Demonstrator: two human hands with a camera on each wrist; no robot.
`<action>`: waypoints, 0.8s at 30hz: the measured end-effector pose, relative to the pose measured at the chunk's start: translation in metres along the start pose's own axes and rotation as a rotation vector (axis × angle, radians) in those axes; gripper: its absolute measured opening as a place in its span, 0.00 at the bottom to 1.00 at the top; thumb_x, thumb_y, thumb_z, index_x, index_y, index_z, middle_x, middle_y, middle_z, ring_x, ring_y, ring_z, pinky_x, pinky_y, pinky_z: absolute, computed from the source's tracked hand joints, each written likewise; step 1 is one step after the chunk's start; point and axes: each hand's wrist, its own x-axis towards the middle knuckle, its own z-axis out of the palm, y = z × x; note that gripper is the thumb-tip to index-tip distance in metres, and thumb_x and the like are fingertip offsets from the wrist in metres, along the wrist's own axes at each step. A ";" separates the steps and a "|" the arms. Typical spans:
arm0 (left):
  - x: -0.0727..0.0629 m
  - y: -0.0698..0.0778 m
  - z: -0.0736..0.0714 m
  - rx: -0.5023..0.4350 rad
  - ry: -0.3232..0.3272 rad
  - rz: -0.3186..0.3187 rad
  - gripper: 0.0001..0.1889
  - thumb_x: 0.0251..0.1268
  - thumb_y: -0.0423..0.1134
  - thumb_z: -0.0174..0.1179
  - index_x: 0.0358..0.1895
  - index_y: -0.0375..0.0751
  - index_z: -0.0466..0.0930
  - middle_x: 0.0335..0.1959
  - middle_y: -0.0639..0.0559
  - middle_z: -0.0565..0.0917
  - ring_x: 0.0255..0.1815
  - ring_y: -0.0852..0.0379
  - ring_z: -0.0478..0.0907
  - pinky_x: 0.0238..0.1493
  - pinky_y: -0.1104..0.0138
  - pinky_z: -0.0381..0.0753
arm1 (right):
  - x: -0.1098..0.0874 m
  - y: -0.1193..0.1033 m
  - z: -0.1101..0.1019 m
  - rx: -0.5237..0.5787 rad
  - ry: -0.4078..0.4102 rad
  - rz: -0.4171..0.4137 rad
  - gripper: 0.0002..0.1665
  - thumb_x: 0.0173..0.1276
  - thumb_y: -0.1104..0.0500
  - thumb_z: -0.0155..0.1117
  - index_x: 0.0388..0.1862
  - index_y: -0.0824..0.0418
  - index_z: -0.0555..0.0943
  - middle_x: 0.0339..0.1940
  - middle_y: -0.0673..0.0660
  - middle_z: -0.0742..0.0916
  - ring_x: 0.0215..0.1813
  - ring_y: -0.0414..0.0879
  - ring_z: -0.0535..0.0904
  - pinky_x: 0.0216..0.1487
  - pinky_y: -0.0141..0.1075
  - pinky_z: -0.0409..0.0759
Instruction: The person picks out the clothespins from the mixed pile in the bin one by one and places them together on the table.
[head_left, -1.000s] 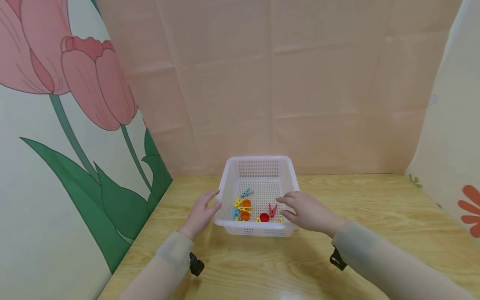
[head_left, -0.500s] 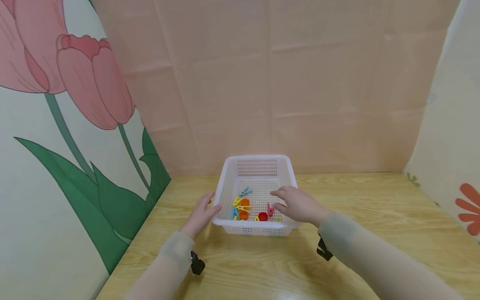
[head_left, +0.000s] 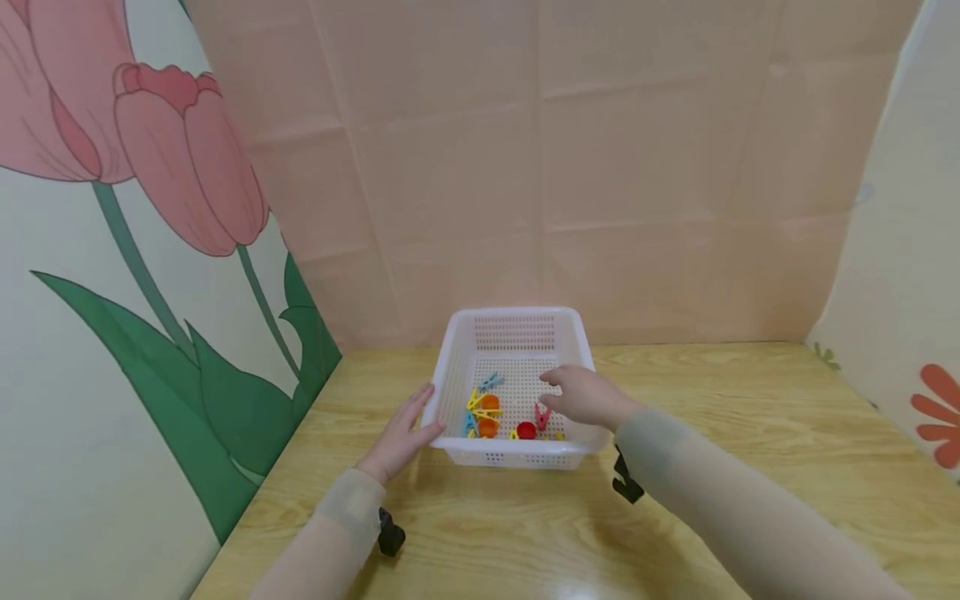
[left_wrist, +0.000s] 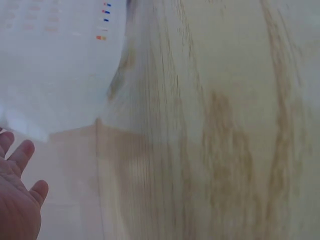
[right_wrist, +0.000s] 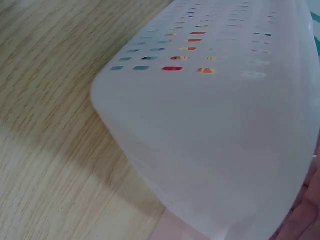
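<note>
"Checking the pink-red clip (head_left: pixel 542 416), where's it lying?"

"In the white basket (head_left: pixel 517 447), nr R side, just by the R hand (head_left: pixel 577 393). Long axis is running approx. front-to-back, spread ends pointing away from the person."

"Hands?"

"R hand's hovering inside, fingers relaxed & released. L hand (head_left: pixel 401 437) is lying along the basket's L rim, fingers extended, not curling round it; can't tell if it's pressing."

"Other stuff?"

"Red round pc (head_left: pixel 527 431) is sitting just L of the clip. Farther L, orange round pcs (head_left: pixel 490 403) are lying among yellow clips (head_left: pixel 476 401); the far blue clip (head_left: pixel 491 382) is slanting."

"Obstructions?"

"R hand's covering part of the R rim. Basket's standing on the wood-grain tabletop (head_left: pixel 487 517), peach sheet (head_left: pixel 540 167) hanging behind."
</note>
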 end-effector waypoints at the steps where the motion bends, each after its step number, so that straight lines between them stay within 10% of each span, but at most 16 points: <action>1: 0.000 -0.001 0.000 0.002 0.004 0.010 0.37 0.67 0.54 0.56 0.76 0.54 0.53 0.78 0.54 0.49 0.77 0.45 0.44 0.69 0.38 0.48 | 0.003 -0.002 0.000 0.009 -0.016 0.019 0.27 0.70 0.50 0.60 0.62 0.64 0.76 0.58 0.62 0.81 0.60 0.58 0.76 0.61 0.54 0.72; 24: -0.001 -0.002 0.001 -0.021 0.017 0.070 0.37 0.67 0.49 0.56 0.76 0.46 0.53 0.78 0.49 0.49 0.76 0.43 0.46 0.70 0.41 0.49 | 0.054 -0.032 -0.001 -0.001 -0.233 0.220 0.22 0.66 0.48 0.64 0.49 0.63 0.81 0.46 0.56 0.85 0.51 0.51 0.79 0.55 0.48 0.77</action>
